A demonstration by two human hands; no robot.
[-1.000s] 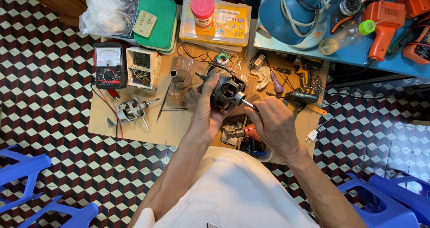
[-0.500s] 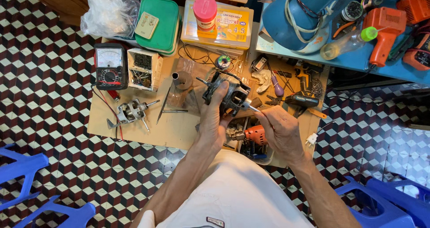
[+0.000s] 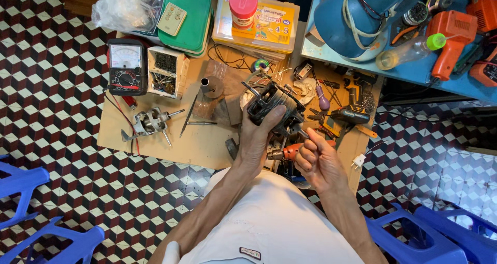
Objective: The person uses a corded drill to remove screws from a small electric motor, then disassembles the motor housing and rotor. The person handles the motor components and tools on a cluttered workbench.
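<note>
The left hand [image 3: 257, 139] grips a dark motor housing [image 3: 272, 106] above the tabletop [image 3: 196, 145]; the right hand [image 3: 317, 158] pinches a slim tool [image 3: 303, 133] against it, apparently working a fastener, which needs steady alignment.

Black motor housing [image 3: 273, 106], tilted, held above wooden board

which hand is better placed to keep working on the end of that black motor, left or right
Probably right. The right hand is closed on a thin tool at the black motor's lower end, while the left hand is wrapped around the motor, holding it up.
</note>
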